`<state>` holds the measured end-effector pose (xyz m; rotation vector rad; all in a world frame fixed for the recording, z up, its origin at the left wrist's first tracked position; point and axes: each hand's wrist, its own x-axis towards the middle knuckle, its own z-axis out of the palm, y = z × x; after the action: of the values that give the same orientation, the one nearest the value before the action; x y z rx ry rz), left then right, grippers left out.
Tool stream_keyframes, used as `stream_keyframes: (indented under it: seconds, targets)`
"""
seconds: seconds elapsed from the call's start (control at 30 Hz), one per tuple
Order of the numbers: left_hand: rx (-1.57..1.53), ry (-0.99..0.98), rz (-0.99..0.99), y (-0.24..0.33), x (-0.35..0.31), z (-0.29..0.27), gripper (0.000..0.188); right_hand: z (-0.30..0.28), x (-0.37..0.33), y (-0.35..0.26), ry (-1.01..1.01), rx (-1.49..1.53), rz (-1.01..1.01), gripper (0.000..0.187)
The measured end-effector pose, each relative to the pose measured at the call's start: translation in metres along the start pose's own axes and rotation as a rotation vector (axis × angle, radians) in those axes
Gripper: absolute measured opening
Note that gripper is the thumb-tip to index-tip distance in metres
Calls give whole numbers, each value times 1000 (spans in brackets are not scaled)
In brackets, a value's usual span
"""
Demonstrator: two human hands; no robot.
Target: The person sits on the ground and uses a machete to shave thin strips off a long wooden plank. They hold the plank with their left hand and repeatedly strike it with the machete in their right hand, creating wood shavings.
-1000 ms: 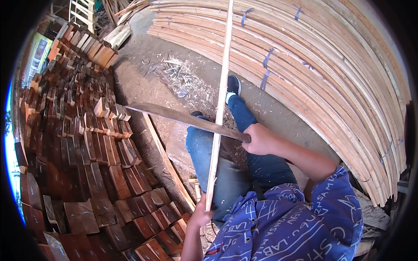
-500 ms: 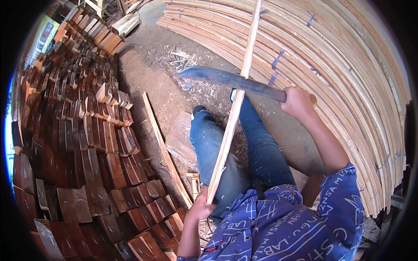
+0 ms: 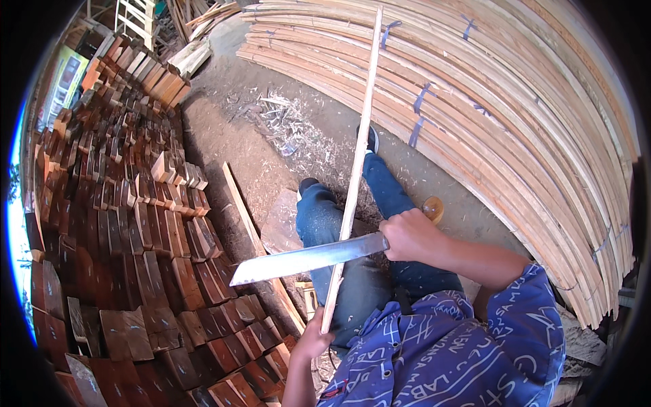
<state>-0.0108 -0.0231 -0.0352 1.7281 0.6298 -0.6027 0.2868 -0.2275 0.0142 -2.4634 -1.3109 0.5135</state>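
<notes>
My left hand [image 3: 312, 338] is closed round the near end of a long, thin wooden strip [image 3: 363, 146], which slants up and away between my legs. In my right hand [image 3: 409, 235] is the handle of a machete [image 3: 305, 260]. Its broad steel blade points left and crosses over the strip near my knees, low on the strip's length. The rounded butt of the handle shows past my right wrist. Whether the edge touches the wood, I cannot tell.
Stacked dark wooden blocks [image 3: 115, 230] fill the left side. Long bundled wooden strips [image 3: 475, 102], tied with blue bands, curve along the right. Wood shavings [image 3: 285, 119] litter the dirt ground ahead. Another loose strip [image 3: 261, 244] lies on the ground beside the block stack.
My right hand has brought the machete down along the strip, from far up to near my knees. The strip's far end has tipped slightly left; my left hand still grips it.
</notes>
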Motion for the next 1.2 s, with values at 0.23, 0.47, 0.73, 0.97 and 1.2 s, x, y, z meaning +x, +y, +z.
stream_keyframes:
  seconds: [0.23,0.47,0.73,0.97,1.2]
  targets:
    - [3,-23,-66,-30,-20,11,67,-41,20,82,233,-114,419,21]
    - [72,-57,12,-26,-7,9,82,-39,4,69,267,-19,408,19]
    - [-24,-42,-40,-12,-6,10,79,11,0,-11,-58,-25,-64,19]
    - [110,102,96,-5,-14,17,71,-48,26,81,282,-89,359,16]
    - [103,42,49,8,-11,9,70,-37,13,68,274,73,481,18]
